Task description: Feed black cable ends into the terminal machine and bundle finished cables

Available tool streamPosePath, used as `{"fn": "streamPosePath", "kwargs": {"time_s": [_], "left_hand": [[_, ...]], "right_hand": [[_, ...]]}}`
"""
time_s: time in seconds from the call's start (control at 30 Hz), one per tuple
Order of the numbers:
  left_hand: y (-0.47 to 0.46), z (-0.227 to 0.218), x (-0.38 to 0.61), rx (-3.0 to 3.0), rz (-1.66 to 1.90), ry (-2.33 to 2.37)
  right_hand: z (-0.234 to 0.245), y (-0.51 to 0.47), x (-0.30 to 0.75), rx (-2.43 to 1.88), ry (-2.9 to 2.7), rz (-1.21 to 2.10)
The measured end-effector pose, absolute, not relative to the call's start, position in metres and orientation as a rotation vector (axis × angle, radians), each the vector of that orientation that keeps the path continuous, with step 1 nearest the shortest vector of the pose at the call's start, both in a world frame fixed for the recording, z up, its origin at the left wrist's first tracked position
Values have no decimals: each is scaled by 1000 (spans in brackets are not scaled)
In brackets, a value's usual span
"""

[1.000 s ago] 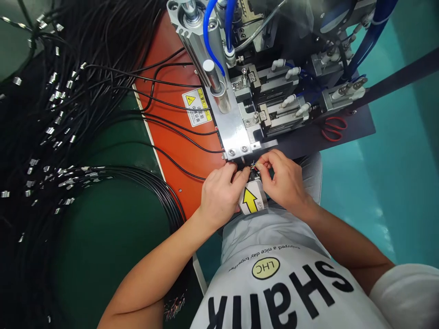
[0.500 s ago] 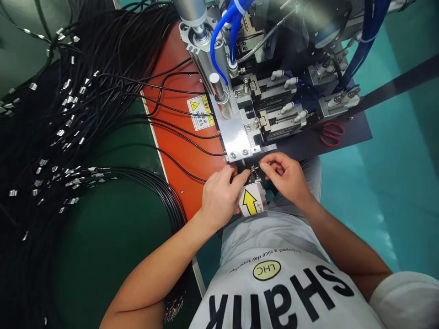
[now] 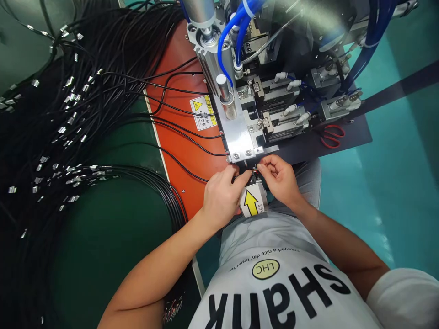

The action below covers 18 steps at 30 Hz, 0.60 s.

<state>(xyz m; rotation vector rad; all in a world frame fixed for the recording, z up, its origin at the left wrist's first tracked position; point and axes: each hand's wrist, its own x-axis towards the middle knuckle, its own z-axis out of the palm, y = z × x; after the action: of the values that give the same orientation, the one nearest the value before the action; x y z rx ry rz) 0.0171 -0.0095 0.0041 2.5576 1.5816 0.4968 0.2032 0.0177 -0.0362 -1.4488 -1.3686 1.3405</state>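
Note:
My left hand (image 3: 221, 194) is closed at the machine's front end, thumb and forefinger pressed together over the end of a black cable (image 3: 187, 170) that runs in from the left. Thin coloured wires (image 3: 254, 170) fan out just past its thumb tip. My right hand (image 3: 280, 180) pinches at these wires from the other side, its fingertips almost meeting the left thumb. Below the fingers sits a metal block with a yellow arrow label (image 3: 252, 202). The exact grip on the wires is too small to make out.
A silver pneumatic press (image 3: 236, 128) with blue hoses (image 3: 222, 50) stands just beyond my hands. Several black cables cross the orange machine top (image 3: 192, 155). A large cable bundle (image 3: 130, 50) lies on the left. Red-handled scissors (image 3: 332, 137) rest at the right.
My right hand has shifted slightly left, closer to the left thumb and the coloured wires. My left hand keeps its place at the cable end. The view has shifted a little.

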Motion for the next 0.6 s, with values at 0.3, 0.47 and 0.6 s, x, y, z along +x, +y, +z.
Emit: {"fn": "streamPosePath", "kwargs": {"time_s": [0.3,0.47,0.6], "left_hand": [[-10,5,17,2543,518,1569],[-9,8,18,2543,509,1520],[-9,9,18,2540,525,1491]], "right_hand": [[-42,17,208,-1454,-1314,1432],[-25,20,207,-1438,-1430,1244],[-16,18,202,-1404,-1508,1077]]}}
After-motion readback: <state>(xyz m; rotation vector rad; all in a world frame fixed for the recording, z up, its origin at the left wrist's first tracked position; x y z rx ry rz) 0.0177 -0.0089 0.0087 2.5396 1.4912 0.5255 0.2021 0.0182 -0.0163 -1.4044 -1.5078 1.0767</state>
